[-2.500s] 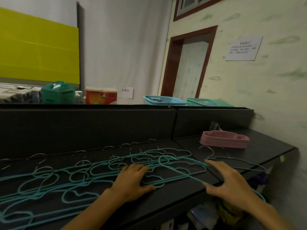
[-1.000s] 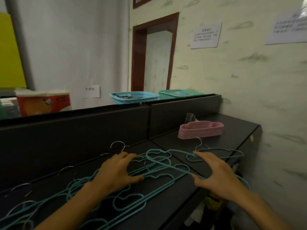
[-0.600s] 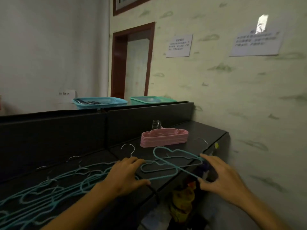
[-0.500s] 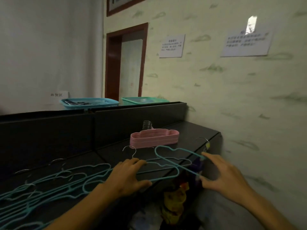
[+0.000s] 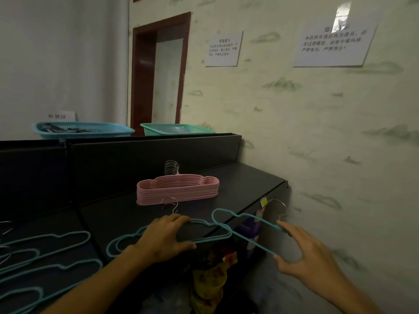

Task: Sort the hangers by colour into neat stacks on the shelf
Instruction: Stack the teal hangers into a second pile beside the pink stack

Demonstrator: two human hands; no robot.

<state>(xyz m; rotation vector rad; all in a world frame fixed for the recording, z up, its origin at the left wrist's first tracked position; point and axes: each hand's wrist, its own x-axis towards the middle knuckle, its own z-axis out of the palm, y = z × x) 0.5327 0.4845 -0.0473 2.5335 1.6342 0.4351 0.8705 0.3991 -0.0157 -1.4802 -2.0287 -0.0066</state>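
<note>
The shelf point(image 5: 244, 177) is matte black. On it sits a pale pink hanger stack point(image 5: 178, 189) with silvery metal hooks point(image 5: 171, 167); in front of that stack lie teal hangers point(image 5: 222, 225). Behind the shelf stand a blue basket point(image 5: 82, 130) and a green basket point(image 5: 176, 129). Right of the shelf, the wall point(image 5: 317, 132) is cream with faint green brushstroke motifs; the door frame point(image 5: 138, 75) is dark red.

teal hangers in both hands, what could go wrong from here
The teal hanger pinched by the right hand sticks out past the shelf edge, over the clutter below; a slip could drop it there.

Its near end crosses the hangers under the left hand, so the loops may snag as it is pulled free.

The pink stack sits close behind, and a stray hook could knock it out of line.
</note>
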